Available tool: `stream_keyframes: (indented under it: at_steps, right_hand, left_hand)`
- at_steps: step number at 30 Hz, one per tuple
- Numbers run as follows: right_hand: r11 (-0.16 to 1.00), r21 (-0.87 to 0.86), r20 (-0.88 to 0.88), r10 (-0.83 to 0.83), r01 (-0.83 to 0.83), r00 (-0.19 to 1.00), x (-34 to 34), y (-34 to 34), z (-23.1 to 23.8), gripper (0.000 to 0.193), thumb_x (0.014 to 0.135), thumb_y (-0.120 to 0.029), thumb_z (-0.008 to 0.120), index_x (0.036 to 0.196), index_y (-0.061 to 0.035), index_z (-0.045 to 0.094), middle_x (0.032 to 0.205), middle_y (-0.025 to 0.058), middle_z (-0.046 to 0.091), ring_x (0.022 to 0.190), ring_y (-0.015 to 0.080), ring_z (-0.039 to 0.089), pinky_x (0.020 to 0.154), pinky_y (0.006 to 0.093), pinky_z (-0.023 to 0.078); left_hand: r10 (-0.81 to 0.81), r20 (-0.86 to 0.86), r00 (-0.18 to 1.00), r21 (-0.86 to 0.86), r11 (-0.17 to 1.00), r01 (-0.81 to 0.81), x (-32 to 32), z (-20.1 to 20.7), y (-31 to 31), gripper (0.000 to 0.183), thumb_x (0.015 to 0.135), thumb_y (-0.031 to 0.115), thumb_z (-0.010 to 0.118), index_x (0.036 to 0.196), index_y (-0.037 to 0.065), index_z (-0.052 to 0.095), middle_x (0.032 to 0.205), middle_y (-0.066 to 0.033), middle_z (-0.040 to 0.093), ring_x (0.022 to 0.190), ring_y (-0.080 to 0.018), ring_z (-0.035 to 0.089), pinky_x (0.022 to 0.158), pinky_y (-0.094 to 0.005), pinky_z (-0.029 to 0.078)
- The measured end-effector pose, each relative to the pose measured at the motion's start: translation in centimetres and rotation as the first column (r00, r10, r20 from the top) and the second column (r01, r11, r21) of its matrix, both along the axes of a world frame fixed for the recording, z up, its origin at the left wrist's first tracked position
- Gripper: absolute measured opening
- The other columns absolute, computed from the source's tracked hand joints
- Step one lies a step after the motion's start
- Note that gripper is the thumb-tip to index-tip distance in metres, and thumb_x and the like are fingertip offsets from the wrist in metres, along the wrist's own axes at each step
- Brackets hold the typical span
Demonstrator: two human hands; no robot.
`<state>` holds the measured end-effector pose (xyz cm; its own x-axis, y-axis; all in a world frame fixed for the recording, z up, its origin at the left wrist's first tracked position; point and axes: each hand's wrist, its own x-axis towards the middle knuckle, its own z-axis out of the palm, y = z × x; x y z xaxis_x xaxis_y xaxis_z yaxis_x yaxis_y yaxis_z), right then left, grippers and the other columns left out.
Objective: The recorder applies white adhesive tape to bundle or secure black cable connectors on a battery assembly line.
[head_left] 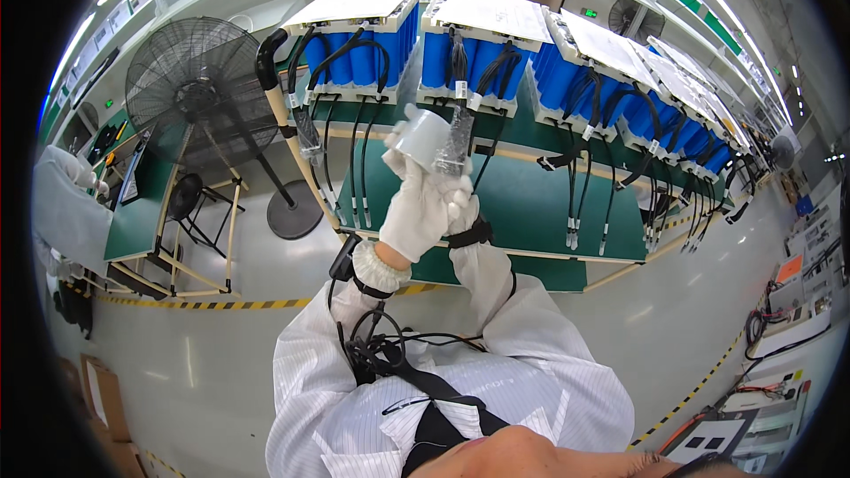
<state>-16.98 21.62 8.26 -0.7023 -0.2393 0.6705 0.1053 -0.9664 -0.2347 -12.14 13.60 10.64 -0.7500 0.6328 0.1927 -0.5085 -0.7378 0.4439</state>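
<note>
A: What can't you make out from your end?

B: Mostly the grasp. My left hand [414, 208] overlaps my right hand [459, 202], so I lose part of the right palm. The left has its fingers curled around a white roll [423, 140]; the right's fingers are bent at the foot of a clear-wrapped cable bundle [455, 137], but I can't tell whether they grip it. The roll hides some of the bundle's edge too.

A: What's around them?

B: Blue battery packs [361, 57] with white tops run from the upper middle to the right of the frame, on a dark green tabletop [518, 130]. Their black cables [355, 159] dangle in front, over the lower green shelf [531, 208], crowding the space beside the hands. A floor fan [199, 93] stands upper left, and a co-worker [66, 204] is cut off by the dark rim at far left.

A: And the pieces in hand?

B: Upper centre of the frame, before the packs. The roll is pale, smooth and tilted; I can't read its material. The bundle is wrapped in shiny, crinkled clear film, touching or nearly touching the roll.
</note>
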Motion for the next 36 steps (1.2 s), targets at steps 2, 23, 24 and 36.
stream_keyframes:
  at_steps: [2,23,24,36]
  right_hand:
    - [0.897,0.245,0.036,-0.389,0.369,0.921,2.0,-0.5,0.4,0.076,0.086,-0.045,0.056,0.141,-0.0020,0.026,0.129,0.0208,0.045,0.124,0.0363,0.042,0.106,0.0486,0.034]
    - [0.087,0.667,-0.025,-0.990,0.740,0.140,8.3,6.7,0.7,0.075,0.079,-0.006,0.067,0.140,-0.0062,0.024,0.106,0.0123,0.060,0.089,0.0160,0.059,0.075,0.0256,0.051]
    - [0.215,0.648,0.103,-0.975,0.731,0.196,8.3,6.3,1.1,0.074,0.079,-0.006,0.067,0.140,-0.0069,0.024,0.105,0.0128,0.060,0.090,0.0162,0.059,0.075,0.0260,0.051]
    - [0.216,0.682,0.084,-0.972,0.698,0.219,8.6,5.7,0.9,0.064,0.078,-0.004,0.071,0.131,-0.0111,0.036,0.108,0.0098,0.057,0.092,0.0140,0.058,0.076,0.0255,0.051]
  left_hand:
    - [-0.121,-0.038,0.992,-0.056,0.991,0.119,-0.3,-1.2,-0.6,0.060,0.094,0.054,0.038,0.116,0.000,0.048,0.095,-0.0064,0.058,0.074,-0.0127,0.055,0.060,-0.0189,0.044]
    - [-0.256,-0.519,0.816,-0.715,0.653,-0.250,-3.2,4.3,2.6,0.043,0.088,0.039,0.061,0.107,0.000,0.060,0.075,0.0014,0.055,0.067,-0.0042,0.047,0.057,-0.0185,0.038]
    - [-0.230,-0.552,0.802,-0.672,0.692,-0.264,-3.0,4.2,2.8,0.042,0.089,0.036,0.061,0.111,0.001,0.060,0.075,0.0021,0.056,0.066,-0.0038,0.047,0.056,-0.0185,0.038]
    - [-0.124,-0.787,0.605,-0.521,0.659,-0.543,-5.0,2.1,3.1,0.038,0.090,0.016,0.059,0.126,0.007,0.056,0.090,0.0041,0.058,0.074,-0.0026,0.046,0.066,-0.0191,0.042]
